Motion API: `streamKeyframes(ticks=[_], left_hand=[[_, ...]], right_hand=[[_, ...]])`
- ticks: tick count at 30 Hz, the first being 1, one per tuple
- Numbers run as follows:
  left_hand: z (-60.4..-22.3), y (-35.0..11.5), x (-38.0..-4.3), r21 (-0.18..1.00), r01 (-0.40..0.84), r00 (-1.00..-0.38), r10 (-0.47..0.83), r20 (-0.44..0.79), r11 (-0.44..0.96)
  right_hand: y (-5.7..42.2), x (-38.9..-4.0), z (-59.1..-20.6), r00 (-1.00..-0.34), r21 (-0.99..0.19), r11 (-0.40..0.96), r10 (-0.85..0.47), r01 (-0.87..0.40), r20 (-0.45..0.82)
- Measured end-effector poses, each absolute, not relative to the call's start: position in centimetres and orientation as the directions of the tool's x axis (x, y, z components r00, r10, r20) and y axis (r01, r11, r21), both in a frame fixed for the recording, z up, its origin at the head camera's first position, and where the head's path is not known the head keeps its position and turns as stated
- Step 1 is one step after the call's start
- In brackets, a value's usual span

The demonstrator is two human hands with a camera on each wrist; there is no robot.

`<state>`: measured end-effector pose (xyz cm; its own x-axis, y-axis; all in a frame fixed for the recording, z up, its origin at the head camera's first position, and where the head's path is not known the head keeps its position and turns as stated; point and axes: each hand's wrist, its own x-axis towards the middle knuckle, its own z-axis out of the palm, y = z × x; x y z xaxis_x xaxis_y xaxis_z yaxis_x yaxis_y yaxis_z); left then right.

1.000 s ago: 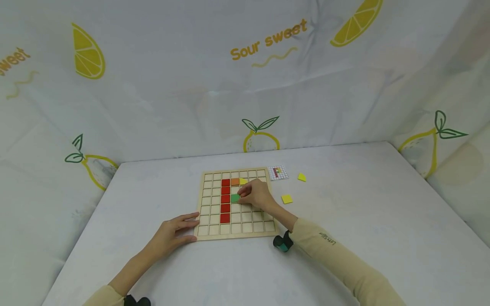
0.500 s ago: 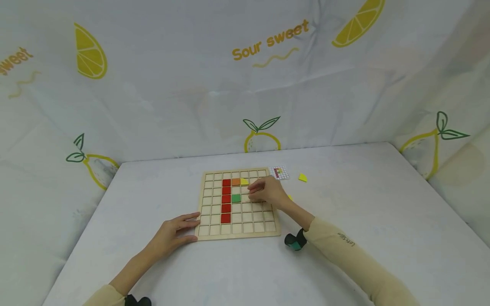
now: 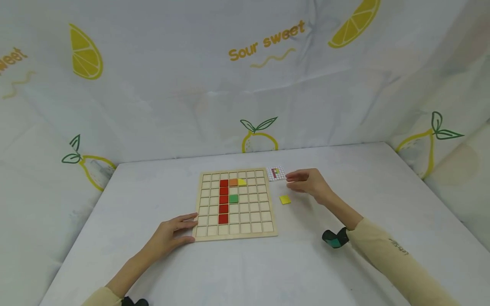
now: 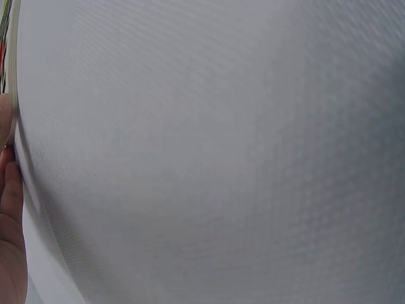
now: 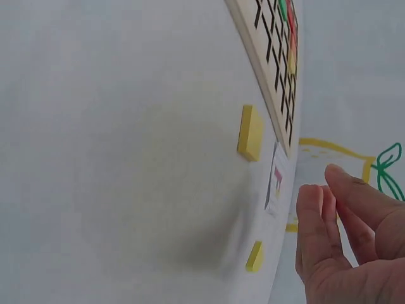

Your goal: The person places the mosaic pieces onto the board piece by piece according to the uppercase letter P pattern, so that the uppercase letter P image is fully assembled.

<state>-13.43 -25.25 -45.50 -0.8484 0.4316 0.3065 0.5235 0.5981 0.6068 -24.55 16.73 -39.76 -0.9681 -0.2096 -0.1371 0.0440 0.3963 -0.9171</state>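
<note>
A wooden grid board [image 3: 250,236] lies on the white table. In it sit a column of several red squares [image 3: 223,199], an orange square [image 3: 233,182], a yellow quarter-round tile [image 3: 242,182] and a green square [image 3: 233,198]. My left hand [image 3: 170,233] rests against the board's left edge, fingers and thumb spread along it. Right of the board, my right hand [image 3: 311,185] hovers with a gap between thumb and fingers and nothing held. Below it in the right wrist view lies a small yellow tile [image 5: 254,256], hidden by the hand in the head view.
A yellow square tile [image 3: 285,199] lies just right of the board. Beside the board's upper right corner is a small pattern card [image 3: 276,173] with a printed grid. A white cloth [image 3: 176,93] with lemon prints hangs behind the table.
My right hand has left the green square, which stays in the board, and moved right, past the yellow square to the other loose yellow tile. My left hand has stayed at the board's edge.
</note>
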Motion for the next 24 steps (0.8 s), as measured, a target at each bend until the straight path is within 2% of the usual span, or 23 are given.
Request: streamKeyframes(ticks=[7, 15, 24], left_hand=[[-45.3, -25.2, -13.3, 0.612, 0.521, -0.849, 0.433, 0.302, 0.595], [-45.0, -25.3, -13.2, 0.599, 0.522, -0.85, 0.429, 0.306, 0.607], [-44.7, -25.0, -13.1, 0.618, 0.491, -0.865, 0.428, 0.262, 0.614]], right_hand=[[20.4, -25.2, -40.2, -0.97, -0.912, 0.409, -0.206, 0.034, -0.129], [23.2, -27.6, -41.2, -0.954, -0.9, 0.429, -0.293, -0.078, -0.057], [24.6, -30.3, -42.2, -0.887, -0.867, 0.487, -0.44, -0.107, -0.138]])
